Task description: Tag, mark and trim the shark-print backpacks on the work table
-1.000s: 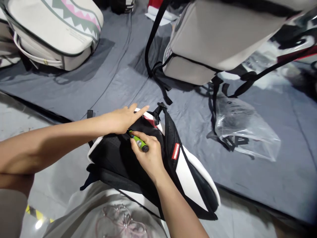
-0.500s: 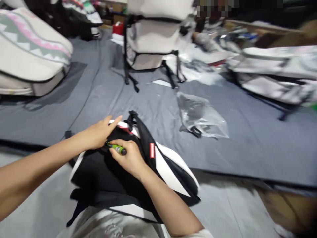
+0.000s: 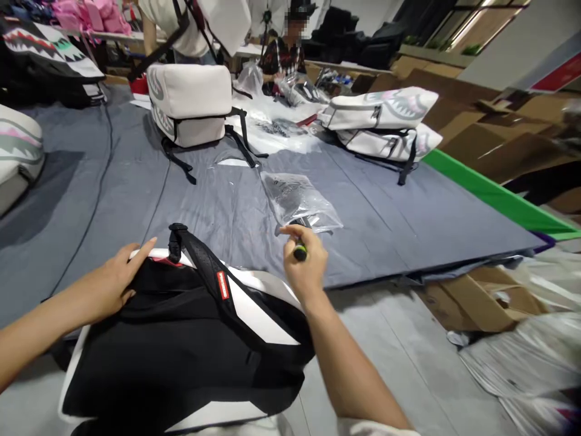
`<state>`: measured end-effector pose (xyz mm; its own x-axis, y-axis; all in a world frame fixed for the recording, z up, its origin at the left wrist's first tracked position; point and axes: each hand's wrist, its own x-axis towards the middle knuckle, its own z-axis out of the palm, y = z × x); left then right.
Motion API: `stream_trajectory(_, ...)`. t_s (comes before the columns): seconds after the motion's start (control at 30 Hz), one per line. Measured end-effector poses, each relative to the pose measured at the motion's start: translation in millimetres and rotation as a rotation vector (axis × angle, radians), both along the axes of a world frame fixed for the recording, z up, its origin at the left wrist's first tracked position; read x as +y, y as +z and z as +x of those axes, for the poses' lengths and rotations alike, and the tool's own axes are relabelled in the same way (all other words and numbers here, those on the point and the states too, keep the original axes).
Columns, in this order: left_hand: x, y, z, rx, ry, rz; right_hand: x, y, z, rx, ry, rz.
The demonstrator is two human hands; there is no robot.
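Note:
A black-and-white backpack [image 3: 181, 345] lies tilted against the table's near edge, its black strap side toward me. It carries a red label [image 3: 223, 285] on its shoulder strap. My left hand [image 3: 115, 278] grips the bag's upper left edge. Off to the right of the strap, my right hand [image 3: 306, 260] is closed round a short green tool with a black end [image 3: 300, 252], held apart from the bag. Its tip is hidden, so I cannot tell its exact kind. Just beyond that hand lies a clear plastic bag [image 3: 299, 197] with dark contents.
White backpacks stand or lie on the grey-covered table [image 3: 218, 200]: one upright [image 3: 190, 91], a stacked pair [image 3: 381, 121] at right, another [image 3: 18, 151] at left. A person [image 3: 290, 54] is across the table. Cardboard boxes [image 3: 485, 297] sit on the floor at right.
My right hand has lifted the green tool off the backpack and moved right. My left hand stays at the bag's edge. The view has turned right, and the bag now appears lower and further left.

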<state>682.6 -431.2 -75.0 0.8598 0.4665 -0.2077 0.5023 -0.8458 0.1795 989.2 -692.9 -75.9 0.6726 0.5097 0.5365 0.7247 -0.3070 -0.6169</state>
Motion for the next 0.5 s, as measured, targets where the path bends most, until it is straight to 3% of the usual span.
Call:
stream_trajectory(0.1,-2.5,1.7,2.4,0.021,0.011,-0.008,-11.0,-40.5,72.5,-0.061,-0.045,-0.097)
stream_trajectory(0.23,-5.6,2.9,4.4,0.016,0.028,-0.002,-8.0,-79.2,117.4,-0.077,-0.09,-0.159)
stream_trajectory(0.33,-8.2,3.4,4.6,0.018,0.043,0.008,-6.5,-85.3,123.1,-0.058,-0.063,-0.187)
stream_trajectory(0.5,-11.1,5.1,5.1,0.029,0.047,0.034,-17.8,-71.3,116.1,0.021,-0.094,-0.182)
